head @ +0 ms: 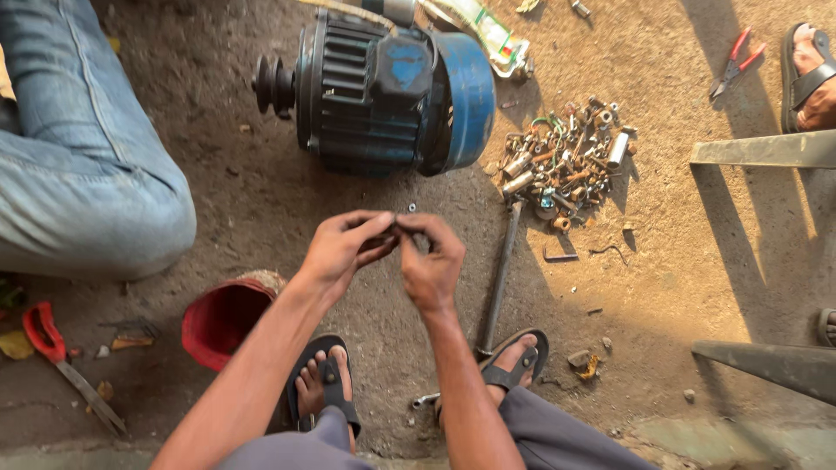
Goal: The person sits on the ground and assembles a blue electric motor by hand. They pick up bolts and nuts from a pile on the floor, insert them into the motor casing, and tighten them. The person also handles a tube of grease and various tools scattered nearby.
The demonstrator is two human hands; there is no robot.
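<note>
Two sandalled feet at bottom edge, left foot (320,383), right foot (514,359), small spanner (421,401) on the dirt between them. Red bowl (222,318) tipped on its side just left of the left forearm. Red-handled tool (61,361) lies near the left frame edge. Long steel rod (499,278) runs from the right foot up toward the hardware pile, just right of the hands.

Left hand (344,248) and right hand (431,261) meet mid-frame, fingertips of both pinched on one small dark part (399,231); too small to tell what kind. One loose nut (412,208) on the ground just above them. Bare dirt open right of the rod; left side boxed in by another person's jeans-clad leg (83,157).

One blue-and-black electric motor (387,91) beyond the hands, pulley facing left. One pile of bolts and nuts (566,161) to its right, uncounted. One pair of red pliers (736,61) top right, beside another person's sandalled foot (814,74). Two metal bars enter from the right edge: upper bar (766,150), lower bar (771,364)
</note>
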